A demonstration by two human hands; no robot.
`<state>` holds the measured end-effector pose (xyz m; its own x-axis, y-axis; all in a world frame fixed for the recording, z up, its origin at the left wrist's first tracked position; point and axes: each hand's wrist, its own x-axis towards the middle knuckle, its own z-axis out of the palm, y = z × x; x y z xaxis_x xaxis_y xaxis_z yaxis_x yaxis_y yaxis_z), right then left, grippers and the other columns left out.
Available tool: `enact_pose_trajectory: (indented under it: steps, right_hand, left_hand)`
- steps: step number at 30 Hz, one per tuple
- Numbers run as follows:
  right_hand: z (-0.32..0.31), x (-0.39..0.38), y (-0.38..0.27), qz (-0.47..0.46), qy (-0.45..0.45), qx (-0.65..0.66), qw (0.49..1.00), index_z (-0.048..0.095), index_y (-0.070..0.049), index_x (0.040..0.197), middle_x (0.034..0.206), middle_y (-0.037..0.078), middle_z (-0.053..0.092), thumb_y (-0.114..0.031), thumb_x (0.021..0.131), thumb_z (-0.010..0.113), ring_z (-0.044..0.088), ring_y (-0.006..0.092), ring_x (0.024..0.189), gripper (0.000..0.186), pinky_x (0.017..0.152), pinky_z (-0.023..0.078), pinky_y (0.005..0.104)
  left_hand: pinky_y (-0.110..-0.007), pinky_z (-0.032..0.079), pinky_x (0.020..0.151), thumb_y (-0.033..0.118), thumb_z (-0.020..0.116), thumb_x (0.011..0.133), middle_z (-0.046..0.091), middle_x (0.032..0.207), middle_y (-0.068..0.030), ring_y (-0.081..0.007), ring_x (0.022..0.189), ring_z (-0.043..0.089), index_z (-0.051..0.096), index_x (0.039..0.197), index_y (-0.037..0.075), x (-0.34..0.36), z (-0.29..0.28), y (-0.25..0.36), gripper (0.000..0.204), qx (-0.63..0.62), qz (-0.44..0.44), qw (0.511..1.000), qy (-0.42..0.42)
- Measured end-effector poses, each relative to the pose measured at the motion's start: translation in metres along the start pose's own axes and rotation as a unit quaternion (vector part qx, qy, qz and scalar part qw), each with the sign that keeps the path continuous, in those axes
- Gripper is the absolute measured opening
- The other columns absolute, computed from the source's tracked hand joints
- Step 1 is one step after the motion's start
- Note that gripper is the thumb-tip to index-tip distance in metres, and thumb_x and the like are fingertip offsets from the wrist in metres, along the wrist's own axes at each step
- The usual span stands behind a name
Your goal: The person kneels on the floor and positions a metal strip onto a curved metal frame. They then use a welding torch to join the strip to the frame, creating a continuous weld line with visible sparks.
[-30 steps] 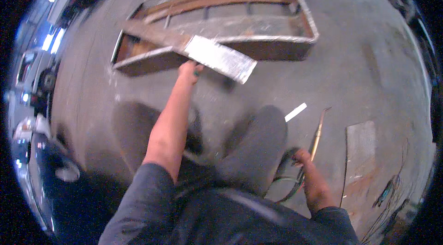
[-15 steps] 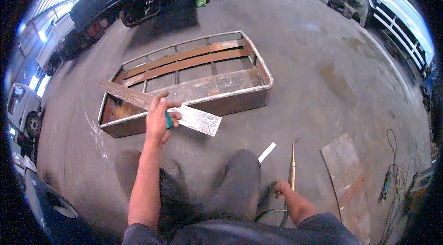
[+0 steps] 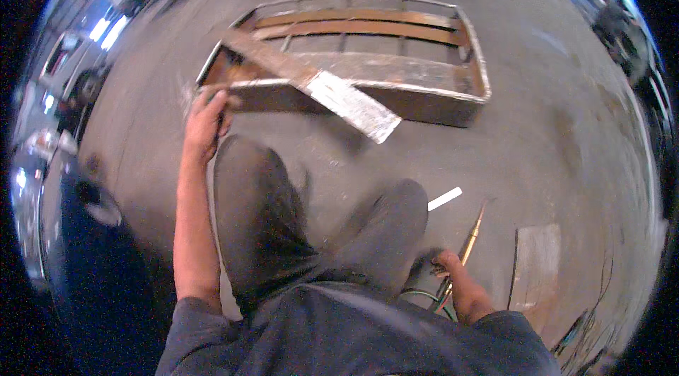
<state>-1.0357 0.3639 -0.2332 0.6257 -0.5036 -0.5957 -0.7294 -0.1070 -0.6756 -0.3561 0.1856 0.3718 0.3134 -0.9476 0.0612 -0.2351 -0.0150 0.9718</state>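
Note:
A rusty rectangular metal frame with cross slats lies on the concrete floor ahead of me. A flat metal plate rests diagonally across its near wall, its bright end sticking out toward me. My left hand is stretched out to the frame's near left corner, fingers curled, touching or very close to the wall; I cannot tell if it grips anything. My right hand is low beside my knee, closed around the handle end of a brass cutting torch whose tip points away from me along the floor.
My knees in grey trousers fill the middle. A small white strip lies on the floor near the torch. A rusty flat plate lies at the right. Hoses run by my right hand. Vehicles stand at the left rim.
My left hand has left the diagonal plate and moved left to the frame's near left corner. The view has swung and my knees have risen into it. The right hand stays on the torch.

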Motion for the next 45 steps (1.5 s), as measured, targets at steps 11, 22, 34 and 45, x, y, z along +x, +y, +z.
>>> enact_pose_trajectory:
  steps: [11,22,34,45]
  right_hand:
    - [-0.063,-0.024,0.033,0.079,0.02,-0.261,0.962,0.077,-0.021,0.112,0.104,0.012,0.077,-0.059,0.079,0.08,0.074,0.0336,0.096,0.051,0.086,0.059,0.0504]
    - [-0.016,-0.025,-0.055,0.119,-0.106,-0.262,0.952,0.077,-0.016,0.122,0.11,0.015,0.077,-0.052,0.074,0.082,0.074,0.0368,0.108,0.061,0.092,0.059,0.0478]
    - [0.035,-0.052,-0.115,0.52,0.378,0.108,0.758,0.074,0.0,0.121,0.111,0.025,0.077,-0.039,0.092,0.07,0.075,0.0433,0.104,0.049,0.093,0.06,0.0519]
    - [0.189,-0.108,-0.303,0.546,0.52,0.256,0.605,0.067,0.003,0.127,0.119,0.027,0.074,-0.043,0.09,0.073,0.073,0.0435,0.111,0.059,0.098,0.057,0.0533]
  left_hand:
    - [-0.025,0.046,0.054,0.034,0.054,0.112,0.074,0.099,-0.0049,-0.0087,0.064,0.057,0.061,0.137,0.011,-0.044,0.012,0.015,0.035,0.059,-0.021,0.992,-0.108]
    - [-0.035,0.056,0.058,0.046,0.057,0.109,0.076,0.102,-0.006,-0.017,0.067,0.065,0.058,0.138,0.013,-0.034,0.133,-0.129,0.045,0.16,-0.137,0.874,-0.438]
    - [-0.039,0.058,0.06,0.04,0.057,0.107,0.075,0.091,-0.0137,-0.0229,0.07,0.072,0.059,0.133,0.001,-0.049,0.185,-0.24,0.046,0.187,-0.126,0.787,-0.574]
    - [-0.048,0.057,0.076,0.04,0.07,0.097,0.076,0.098,-0.0215,-0.0346,0.079,0.074,0.067,0.12,0.001,-0.058,0.274,-0.283,0.045,0.176,0.066,0.758,-0.625]
